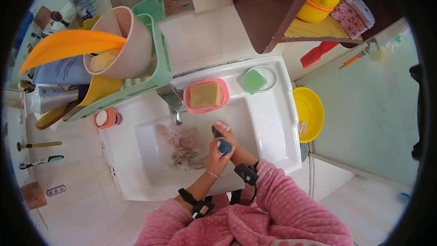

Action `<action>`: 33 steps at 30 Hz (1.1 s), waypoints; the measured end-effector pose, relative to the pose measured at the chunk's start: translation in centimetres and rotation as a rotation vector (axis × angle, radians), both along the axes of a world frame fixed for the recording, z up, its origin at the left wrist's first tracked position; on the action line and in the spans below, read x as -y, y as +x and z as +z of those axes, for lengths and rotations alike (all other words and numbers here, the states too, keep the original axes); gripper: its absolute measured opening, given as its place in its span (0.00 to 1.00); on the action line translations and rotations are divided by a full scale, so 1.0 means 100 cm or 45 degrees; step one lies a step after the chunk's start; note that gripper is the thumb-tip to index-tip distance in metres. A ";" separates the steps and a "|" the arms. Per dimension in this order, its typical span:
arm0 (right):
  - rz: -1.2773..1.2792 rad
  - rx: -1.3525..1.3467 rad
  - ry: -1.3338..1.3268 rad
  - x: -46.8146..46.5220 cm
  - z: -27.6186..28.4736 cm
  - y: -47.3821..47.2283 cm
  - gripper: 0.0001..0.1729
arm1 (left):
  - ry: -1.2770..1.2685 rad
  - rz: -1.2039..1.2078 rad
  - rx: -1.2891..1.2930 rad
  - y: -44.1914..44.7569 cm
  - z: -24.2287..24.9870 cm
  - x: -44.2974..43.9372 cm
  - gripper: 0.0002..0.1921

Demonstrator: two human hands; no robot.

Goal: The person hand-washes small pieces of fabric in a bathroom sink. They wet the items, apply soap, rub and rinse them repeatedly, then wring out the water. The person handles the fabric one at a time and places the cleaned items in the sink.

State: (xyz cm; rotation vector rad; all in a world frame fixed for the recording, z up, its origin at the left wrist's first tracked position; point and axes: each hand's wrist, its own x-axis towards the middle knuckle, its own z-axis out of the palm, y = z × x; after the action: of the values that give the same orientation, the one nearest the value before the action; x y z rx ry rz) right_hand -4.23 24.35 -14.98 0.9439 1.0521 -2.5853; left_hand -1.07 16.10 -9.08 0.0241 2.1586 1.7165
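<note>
Both hands are close together over the right part of the white washbasin [146, 164]. My left hand [218, 155] is closed around a wet dark blue cloth [224, 147], which bulges out at the top of the fist. Just behind it, my right hand [228, 135] grips another dark blue part, possibly of the same cloth, with whitish lather or pale fabric at the fingers. Pinkish-beige cloth [187, 145] lies in the water to the left of the hands. The metal faucet [172, 100] stands at the basin's back; whether water runs is not clear.
A tan soap bar [205, 95] rests in a pink dish [187, 105]; green soap [253, 81] sits at the back right corner. A green rack [164, 61] with a pink cup [136, 54] overhangs the back left. A brown shelf [269, 13] and yellow basin [312, 109] are on the right.
</note>
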 end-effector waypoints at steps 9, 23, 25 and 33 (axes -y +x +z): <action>-0.066 0.530 0.148 0.003 0.039 0.016 0.23 | -0.590 -0.078 -0.039 -0.081 -0.083 0.041 0.26; 0.521 -0.424 2.599 -0.120 0.048 -0.009 0.35 | -1.446 -0.323 -0.387 -0.050 -0.091 0.058 0.33; 1.103 -0.738 2.602 -0.103 0.032 0.007 0.33 | -1.368 -0.344 -0.513 -0.047 -0.098 0.061 0.30; 0.212 0.586 0.602 -0.006 0.029 0.064 0.40 | -1.479 -0.648 -0.361 -0.055 -0.118 0.064 0.24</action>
State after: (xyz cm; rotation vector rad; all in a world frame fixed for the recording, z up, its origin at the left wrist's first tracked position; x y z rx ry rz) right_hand 2.20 24.91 -12.10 1.3961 1.5389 -1.8790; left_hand -6.57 9.67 -20.86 0.4655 2.6982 0.0693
